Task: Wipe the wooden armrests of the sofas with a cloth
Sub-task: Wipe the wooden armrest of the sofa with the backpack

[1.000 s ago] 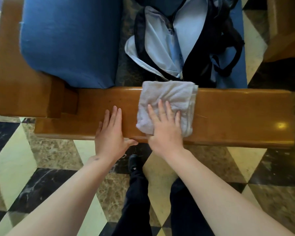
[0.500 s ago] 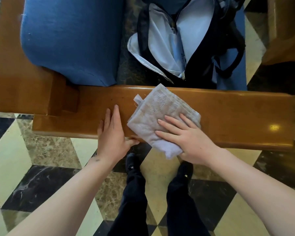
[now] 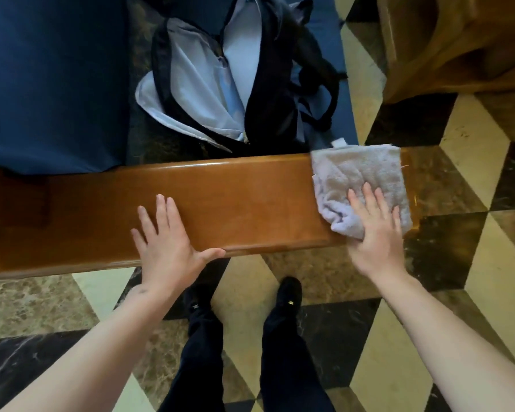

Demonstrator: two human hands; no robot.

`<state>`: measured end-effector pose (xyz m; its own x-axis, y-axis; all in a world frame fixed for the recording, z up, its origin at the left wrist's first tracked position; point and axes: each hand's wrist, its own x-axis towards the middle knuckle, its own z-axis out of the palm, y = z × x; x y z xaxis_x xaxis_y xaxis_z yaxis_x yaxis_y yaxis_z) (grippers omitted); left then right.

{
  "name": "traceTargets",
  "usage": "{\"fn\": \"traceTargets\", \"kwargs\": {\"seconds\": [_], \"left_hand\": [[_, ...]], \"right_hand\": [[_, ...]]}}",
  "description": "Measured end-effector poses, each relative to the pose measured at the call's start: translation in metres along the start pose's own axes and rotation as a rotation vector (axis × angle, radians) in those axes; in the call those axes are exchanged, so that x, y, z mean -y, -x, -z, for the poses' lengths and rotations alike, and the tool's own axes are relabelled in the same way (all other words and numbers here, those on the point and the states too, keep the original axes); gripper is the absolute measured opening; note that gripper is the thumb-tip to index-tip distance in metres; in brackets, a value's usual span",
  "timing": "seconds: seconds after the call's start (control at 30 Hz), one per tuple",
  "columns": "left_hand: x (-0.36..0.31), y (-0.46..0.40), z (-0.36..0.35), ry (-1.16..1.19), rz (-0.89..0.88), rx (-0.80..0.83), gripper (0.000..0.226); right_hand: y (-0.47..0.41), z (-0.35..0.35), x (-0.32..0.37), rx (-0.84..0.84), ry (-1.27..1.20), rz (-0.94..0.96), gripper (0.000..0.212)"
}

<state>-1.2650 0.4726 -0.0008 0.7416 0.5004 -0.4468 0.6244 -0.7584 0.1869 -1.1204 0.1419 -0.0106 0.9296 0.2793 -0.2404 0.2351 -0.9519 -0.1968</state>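
Note:
A glossy brown wooden armrest (image 3: 244,203) runs across the view from left to right. At its right end lies a folded pale grey cloth (image 3: 360,176), covering the full width of the wood. My right hand (image 3: 375,233) presses flat on the cloth's near half, fingers spread. My left hand (image 3: 164,242) rests flat on the bare armrest at the near edge, fingers apart, thumb along the front rim, holding nothing.
Beyond the armrest is the blue sofa cushion (image 3: 51,84) and an open dark backpack with pale lining (image 3: 220,90) on the seat. Another wooden piece of furniture (image 3: 458,43) stands at the back right. My legs and black shoes (image 3: 289,295) stand on the patterned marble floor.
My right hand has slid the cloth along the armrest to its right end. The left hand stays flat on the wood. The view has shifted right.

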Motion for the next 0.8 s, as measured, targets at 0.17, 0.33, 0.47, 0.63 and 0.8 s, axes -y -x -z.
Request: {"fn": "traceTargets", "kwargs": {"seconds": [0.17, 0.33, 0.47, 0.63, 0.8], "left_hand": [[-0.003, 0.001, -0.001, 0.05, 0.023, -0.043, 0.15], [-0.004, 0.006, 0.0, 0.073, 0.06, -0.064, 0.156], [-0.004, 0.008, 0.001, 0.067, 0.062, -0.074, 0.157], [-0.002, 0.007, 0.001, 0.046, 0.042, -0.06, 0.129], [0.006, 0.008, 0.004, 0.037, -0.009, -0.027, 0.126]], "right_hand": [[-0.014, -0.006, 0.031, -0.144, -0.118, -0.506, 0.067], [-0.007, -0.019, 0.12, -0.106, -0.179, -0.473, 0.072], [0.021, -0.035, 0.179, 0.014, -0.138, -0.137, 0.089], [0.028, -0.042, 0.223, 0.211, -0.168, 0.294, 0.089], [-0.009, -0.008, 0.156, 0.506, -0.08, 0.863, 0.082]]}}
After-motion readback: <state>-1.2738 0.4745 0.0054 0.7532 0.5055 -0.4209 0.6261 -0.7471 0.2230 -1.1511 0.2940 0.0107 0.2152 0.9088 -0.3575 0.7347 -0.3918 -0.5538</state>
